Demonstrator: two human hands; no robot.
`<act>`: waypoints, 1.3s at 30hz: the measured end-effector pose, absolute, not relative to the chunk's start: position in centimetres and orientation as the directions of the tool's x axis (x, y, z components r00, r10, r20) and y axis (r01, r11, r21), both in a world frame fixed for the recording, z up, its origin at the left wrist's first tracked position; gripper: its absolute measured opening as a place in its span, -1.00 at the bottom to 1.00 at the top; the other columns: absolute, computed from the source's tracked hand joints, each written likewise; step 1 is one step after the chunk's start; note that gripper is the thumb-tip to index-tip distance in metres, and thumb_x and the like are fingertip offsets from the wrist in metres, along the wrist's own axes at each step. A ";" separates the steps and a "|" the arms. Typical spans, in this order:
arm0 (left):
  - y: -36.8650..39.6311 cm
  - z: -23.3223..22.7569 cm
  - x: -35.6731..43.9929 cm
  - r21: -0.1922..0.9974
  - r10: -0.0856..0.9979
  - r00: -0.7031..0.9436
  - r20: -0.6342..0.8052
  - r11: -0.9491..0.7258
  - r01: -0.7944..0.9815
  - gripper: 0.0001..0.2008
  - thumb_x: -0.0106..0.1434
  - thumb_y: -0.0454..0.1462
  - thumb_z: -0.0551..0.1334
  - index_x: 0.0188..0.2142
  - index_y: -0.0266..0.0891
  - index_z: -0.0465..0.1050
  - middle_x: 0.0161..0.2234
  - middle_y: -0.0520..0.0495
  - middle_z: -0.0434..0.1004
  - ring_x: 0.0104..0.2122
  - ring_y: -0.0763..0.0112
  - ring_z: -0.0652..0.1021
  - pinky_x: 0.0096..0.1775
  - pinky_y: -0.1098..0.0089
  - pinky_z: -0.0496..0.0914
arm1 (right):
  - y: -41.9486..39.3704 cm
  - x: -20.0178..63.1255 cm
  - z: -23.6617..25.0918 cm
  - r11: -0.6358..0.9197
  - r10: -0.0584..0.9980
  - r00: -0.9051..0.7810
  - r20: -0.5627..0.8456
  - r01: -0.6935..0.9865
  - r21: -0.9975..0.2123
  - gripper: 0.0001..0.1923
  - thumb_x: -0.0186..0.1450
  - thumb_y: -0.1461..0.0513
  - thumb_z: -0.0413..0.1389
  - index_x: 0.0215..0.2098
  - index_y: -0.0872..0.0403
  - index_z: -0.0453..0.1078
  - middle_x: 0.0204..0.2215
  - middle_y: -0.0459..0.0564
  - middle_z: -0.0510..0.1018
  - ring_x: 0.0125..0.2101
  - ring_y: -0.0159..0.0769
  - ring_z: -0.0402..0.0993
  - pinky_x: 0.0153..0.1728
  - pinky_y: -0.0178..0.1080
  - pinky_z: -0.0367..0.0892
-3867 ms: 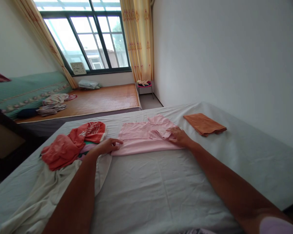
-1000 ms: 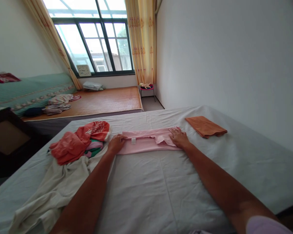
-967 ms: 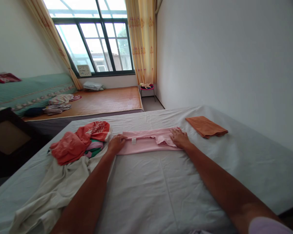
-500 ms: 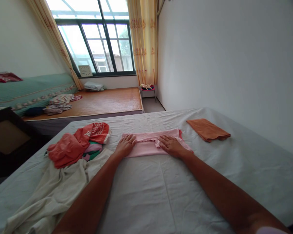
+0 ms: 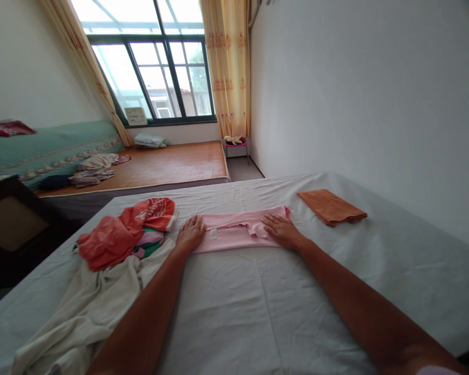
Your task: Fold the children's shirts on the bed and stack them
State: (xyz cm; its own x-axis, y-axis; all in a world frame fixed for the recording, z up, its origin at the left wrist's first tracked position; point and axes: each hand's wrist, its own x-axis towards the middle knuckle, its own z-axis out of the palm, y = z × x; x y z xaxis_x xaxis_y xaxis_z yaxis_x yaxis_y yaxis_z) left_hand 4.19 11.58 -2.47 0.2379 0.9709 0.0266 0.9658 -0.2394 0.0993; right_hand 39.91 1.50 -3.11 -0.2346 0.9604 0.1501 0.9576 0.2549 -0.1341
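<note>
A pink garment (image 5: 234, 239) lies folded into a long flat strip on the white-sheeted bed (image 5: 226, 302). A small white label (image 5: 213, 234) shows near its left end, and a bit of red pokes out at its right end. My left hand (image 5: 191, 233) rests flat on the left end, fingers stretched out. Palm down with fingers spread, my right hand (image 5: 283, 230) presses on the right end. Beyond that hand, to the right, lies a folded orange-brown cloth (image 5: 332, 207).
Left of the garment sits a pile with a coral-red garment (image 5: 111, 242) and cream cloth (image 5: 86, 312). A dark wooden chair-like piece (image 5: 11, 229) stands at the left. Behind is a mat-covered bed (image 5: 172, 164) below the window; a white wall (image 5: 355, 104) runs along the right.
My hands have slid apart along the pink garment, the left one leftward and the right one rightward. The white label now shows beside my left hand.
</note>
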 end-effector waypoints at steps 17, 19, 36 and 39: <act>10.9 -2.9 3.6 0.080 0.932 0.328 0.154 -0.342 0.936 -0.52 0.41 -0.16 -0.12 0.24 -0.17 0.24 0.30 -0.11 0.15 0.26 0.17 0.21 0.21 0.12 0.13 | 0.8 38.4 -3.4 0.308 0.926 -0.274 0.259 0.946 -0.101 -0.46 0.44 0.01 -0.24 0.29 -0.02 0.17 0.27 0.01 0.23 0.27 -0.15 0.09 0.22 0.02 0.03; 11.2 -3.1 3.5 0.087 0.942 0.299 0.151 -0.313 0.946 -0.52 0.41 -0.16 -0.12 0.24 -0.22 0.22 0.30 -0.16 0.14 0.25 0.16 0.22 0.21 0.12 0.14 | 1.0 38.6 -3.6 0.278 0.945 -0.249 0.211 0.953 -0.118 -0.45 0.44 0.00 -0.28 0.29 -0.04 0.15 0.28 -0.01 0.22 0.27 -0.17 0.10 0.22 0.02 0.03; 11.6 -0.4 2.0 0.087 0.978 0.180 0.105 -0.189 0.978 -0.59 0.29 -0.15 0.04 -0.04 -0.39 0.45 -0.09 -0.36 0.54 -0.02 0.09 0.48 -0.02 0.24 0.32 | 2.5 43.5 -3.9 0.076 0.940 0.039 0.338 0.944 -0.321 -0.62 0.37 0.19 -0.09 0.07 0.06 0.40 0.11 0.02 0.45 0.13 -0.21 0.28 0.13 -0.13 0.20; 12.1 0.4 1.6 0.118 0.988 0.148 0.048 -0.152 0.981 -0.63 0.20 -0.06 0.13 -0.28 -0.31 0.54 -0.32 -0.27 0.60 -0.19 0.12 0.55 -0.20 0.32 0.36 | 2.7 44.9 -3.5 0.052 0.902 0.135 0.411 0.909 -0.413 -0.62 0.34 0.25 -0.09 0.03 0.06 0.43 0.06 0.04 0.49 0.06 -0.21 0.36 0.08 -0.16 0.26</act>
